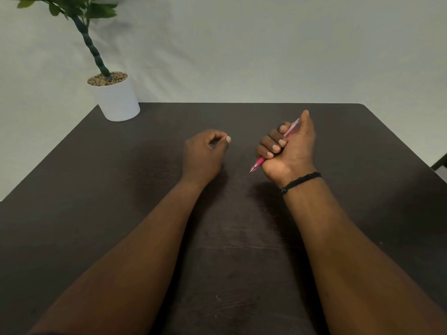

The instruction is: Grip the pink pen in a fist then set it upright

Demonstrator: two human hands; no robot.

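A pink pen [260, 162] is gripped in the fisted right hand [289, 147], thumb raised, tip downward; the left hand [205, 153] is held curled, seemingly empty, above the table [121, 189].

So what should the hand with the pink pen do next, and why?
Probably turn the pen into a writing pinch. The right hand grips the pink pen in a whole fist, tip pointing down and left above the dark table. The left hand holds nothing, fingers loosely curled, so it could help.

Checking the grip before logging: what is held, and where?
The right hand fists a pink pen around its middle; the left hand holds nothing.
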